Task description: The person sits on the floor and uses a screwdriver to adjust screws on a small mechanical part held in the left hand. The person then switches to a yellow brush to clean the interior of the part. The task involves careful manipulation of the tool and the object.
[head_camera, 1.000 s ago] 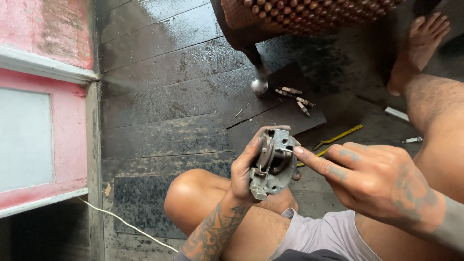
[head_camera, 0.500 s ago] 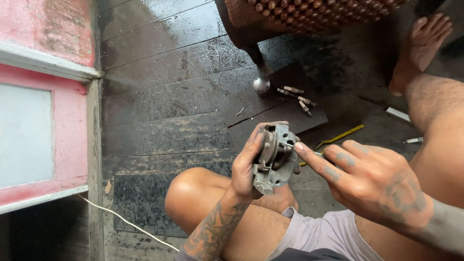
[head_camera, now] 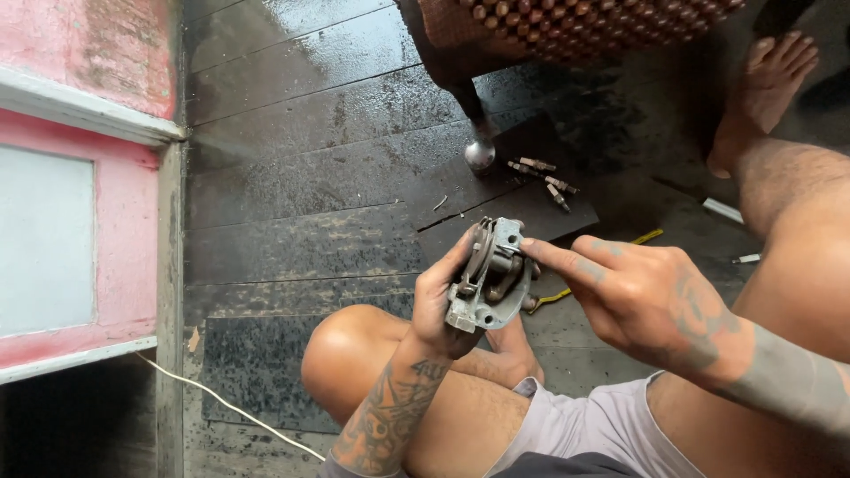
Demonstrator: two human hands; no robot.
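Observation:
My left hand [head_camera: 443,296] grips a grey metal brake caliper [head_camera: 492,276] with worn pads, holding it upright above my bent left knee [head_camera: 354,367]. The thumb presses along the caliper's left edge. My right hand [head_camera: 642,296] reaches in from the right, its index fingertip touching the caliper's upper right corner; the other fingers are spread and hold nothing.
Several small bolts [head_camera: 542,175] lie on a dark mat [head_camera: 496,204] on the wet wooden floor. A chair leg with a metal ball foot [head_camera: 479,153] stands behind. A yellow-handled tool [head_camera: 645,237] and my right foot [head_camera: 761,88] lie to the right. A pink wall [head_camera: 62,221] and white cord [head_camera: 221,403] are left.
The caliper has been turned slightly in my left hand, and my right index finger has shifted up to its top right corner.

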